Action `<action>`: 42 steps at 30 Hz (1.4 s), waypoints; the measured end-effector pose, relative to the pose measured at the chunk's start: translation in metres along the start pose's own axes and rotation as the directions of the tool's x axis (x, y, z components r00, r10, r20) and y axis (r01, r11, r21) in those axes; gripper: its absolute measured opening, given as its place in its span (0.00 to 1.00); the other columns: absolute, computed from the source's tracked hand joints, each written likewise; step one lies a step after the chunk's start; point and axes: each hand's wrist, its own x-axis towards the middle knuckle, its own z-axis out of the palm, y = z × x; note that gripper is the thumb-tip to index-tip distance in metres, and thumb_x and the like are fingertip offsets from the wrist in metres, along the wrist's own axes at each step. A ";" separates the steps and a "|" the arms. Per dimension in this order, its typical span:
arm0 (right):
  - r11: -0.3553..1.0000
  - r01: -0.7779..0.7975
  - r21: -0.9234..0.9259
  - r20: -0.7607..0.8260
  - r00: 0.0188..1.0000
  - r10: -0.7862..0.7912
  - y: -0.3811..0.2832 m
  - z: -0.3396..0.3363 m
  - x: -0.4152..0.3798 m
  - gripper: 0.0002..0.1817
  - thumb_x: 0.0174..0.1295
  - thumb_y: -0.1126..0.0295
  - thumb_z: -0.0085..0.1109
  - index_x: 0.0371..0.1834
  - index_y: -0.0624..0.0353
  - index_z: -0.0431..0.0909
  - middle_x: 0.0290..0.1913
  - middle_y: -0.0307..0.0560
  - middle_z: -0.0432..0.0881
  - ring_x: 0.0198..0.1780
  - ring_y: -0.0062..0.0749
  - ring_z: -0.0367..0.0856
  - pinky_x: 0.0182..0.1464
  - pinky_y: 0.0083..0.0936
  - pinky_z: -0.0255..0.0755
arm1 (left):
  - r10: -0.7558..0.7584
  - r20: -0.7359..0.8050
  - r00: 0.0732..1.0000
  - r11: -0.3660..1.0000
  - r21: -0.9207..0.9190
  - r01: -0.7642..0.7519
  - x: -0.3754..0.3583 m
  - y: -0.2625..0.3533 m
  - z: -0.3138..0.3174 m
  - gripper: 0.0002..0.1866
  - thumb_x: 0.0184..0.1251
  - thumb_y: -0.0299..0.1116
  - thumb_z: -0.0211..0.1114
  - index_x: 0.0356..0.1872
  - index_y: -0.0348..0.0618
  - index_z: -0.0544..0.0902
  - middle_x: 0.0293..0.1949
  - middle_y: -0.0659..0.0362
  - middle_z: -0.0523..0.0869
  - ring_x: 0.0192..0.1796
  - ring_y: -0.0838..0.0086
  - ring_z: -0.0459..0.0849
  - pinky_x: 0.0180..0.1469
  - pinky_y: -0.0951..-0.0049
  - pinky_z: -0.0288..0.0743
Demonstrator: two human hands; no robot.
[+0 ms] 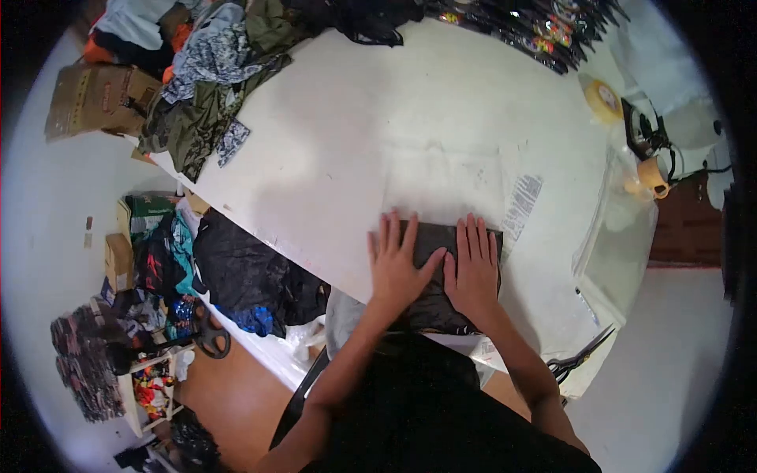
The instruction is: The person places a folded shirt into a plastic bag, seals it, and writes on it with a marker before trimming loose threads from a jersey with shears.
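A folded dark cloth (432,303) lies at the near edge of the white table, seemingly inside a clear plastic bag (443,180) whose see-through part stretches beyond it. My left hand (397,266) rests flat on the cloth's left side, fingers spread and pointing away from me. On its right side lies my right hand (475,272), palm down, with the fingers straight. My two thumbs almost meet over the middle of the cloth. Neither hand grips anything.
Camouflage clothes (209,87) are heaped at the back left, and packed dark items (544,31) at the back right. Tape (603,101) and a tape dispenser (653,175) are at the right. Scissors (582,356) lie by the near right edge. Dark garments (244,264) sit below left.
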 end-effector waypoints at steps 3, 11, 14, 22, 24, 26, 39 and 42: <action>0.998 0.007 -0.057 -0.019 1.000 -0.009 -0.002 -0.009 0.000 0.30 0.65 0.61 0.46 0.67 0.68 0.59 0.71 0.63 0.55 0.73 0.55 0.49 0.71 0.53 0.41 | -0.107 -0.096 0.990 0.994 -0.033 0.105 0.003 -0.035 -0.010 0.35 0.65 0.52 0.56 0.67 0.38 0.64 0.69 0.40 0.57 0.72 0.44 0.52 0.68 0.41 0.45; 0.917 0.306 0.256 0.052 0.943 -0.329 -0.002 -0.013 0.102 0.24 0.67 0.62 0.46 0.64 0.62 0.67 0.70 0.54 0.60 0.73 0.50 0.52 0.72 0.47 0.42 | 0.355 -0.128 0.926 0.865 -0.329 -0.378 0.076 -0.065 -0.010 0.24 0.71 0.38 0.48 0.65 0.38 0.65 0.69 0.44 0.60 0.71 0.47 0.54 0.69 0.46 0.48; 0.889 0.414 0.193 0.025 0.904 -0.427 0.009 0.002 0.131 0.24 0.69 0.63 0.44 0.66 0.60 0.64 0.71 0.56 0.58 0.74 0.51 0.50 0.72 0.44 0.43 | 0.326 -0.153 0.933 0.925 -0.153 -0.348 0.098 -0.075 0.004 0.23 0.70 0.37 0.49 0.64 0.42 0.67 0.68 0.50 0.63 0.72 0.51 0.56 0.70 0.45 0.47; 0.954 0.299 -0.013 0.058 0.953 -0.298 0.070 0.002 0.121 0.32 0.66 0.57 0.52 0.70 0.56 0.58 0.74 0.56 0.50 0.74 0.50 0.47 0.73 0.43 0.44 | 0.275 -0.086 0.958 0.960 0.084 -0.268 0.100 -0.093 0.006 0.23 0.70 0.38 0.50 0.65 0.49 0.68 0.70 0.56 0.63 0.72 0.55 0.55 0.70 0.45 0.47; 0.957 0.290 0.001 0.028 0.957 -0.290 0.069 -0.002 0.121 0.30 0.64 0.58 0.55 0.67 0.56 0.63 0.72 0.55 0.55 0.73 0.49 0.51 0.71 0.42 0.48 | 0.274 -0.086 0.958 0.959 0.095 -0.266 0.102 -0.092 0.003 0.23 0.70 0.38 0.50 0.65 0.51 0.68 0.70 0.56 0.62 0.72 0.54 0.56 0.70 0.45 0.47; 0.954 0.297 0.024 0.000 0.955 -0.297 0.066 0.004 0.129 0.28 0.62 0.59 0.58 0.64 0.57 0.67 0.69 0.54 0.61 0.71 0.48 0.56 0.70 0.41 0.51 | 0.243 -0.055 0.968 0.968 0.081 -0.239 0.104 -0.090 0.000 0.23 0.69 0.38 0.51 0.65 0.51 0.69 0.70 0.54 0.61 0.72 0.54 0.56 0.70 0.46 0.46; 0.894 0.409 0.181 -0.165 0.909 -0.382 0.000 0.052 0.228 0.07 0.55 0.66 0.60 0.32 0.53 0.84 0.35 0.40 0.81 0.43 0.38 0.76 0.47 0.33 0.72 | 0.192 -0.156 0.969 0.981 0.002 -0.194 0.108 -0.090 0.006 0.24 0.65 0.38 0.59 0.63 0.55 0.72 0.70 0.48 0.59 0.71 0.52 0.58 0.69 0.49 0.50; 0.898 0.417 0.140 -0.161 0.905 -0.395 -0.005 0.051 0.225 0.06 0.54 0.66 0.60 0.32 0.53 0.84 0.35 0.41 0.81 0.42 0.39 0.77 0.46 0.33 0.73 | 0.208 -0.177 0.962 0.978 0.003 -0.211 0.105 -0.096 0.009 0.25 0.64 0.38 0.58 0.64 0.52 0.71 0.69 0.48 0.60 0.71 0.53 0.58 0.70 0.49 0.49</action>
